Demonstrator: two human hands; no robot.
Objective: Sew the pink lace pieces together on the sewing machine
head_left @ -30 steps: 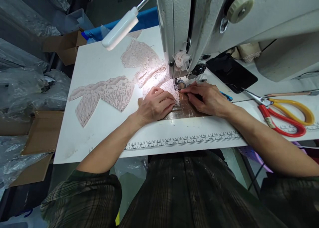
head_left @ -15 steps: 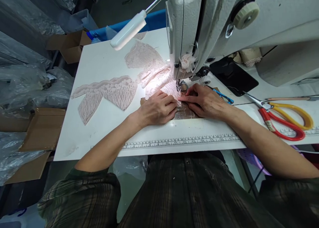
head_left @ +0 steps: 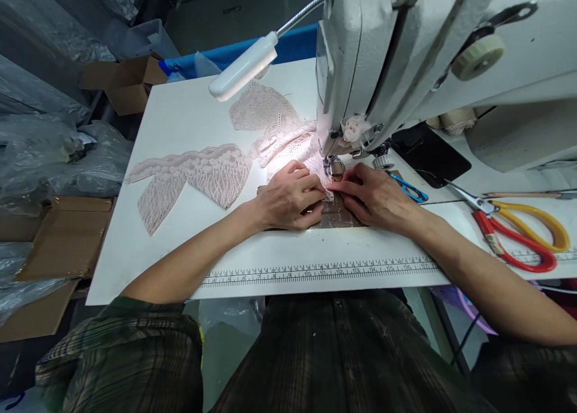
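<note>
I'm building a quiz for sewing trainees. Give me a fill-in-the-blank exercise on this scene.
1. Both hands press pale pink ____ fabric under the sewing machine.
2. The scissors right of the right hand have red and ____ handles.
3. Along the table's near edge runs a printed ____.
4. The left hand lies ____ on the fabric.

Missing words: lace; yellow; ruler; flat
</note>
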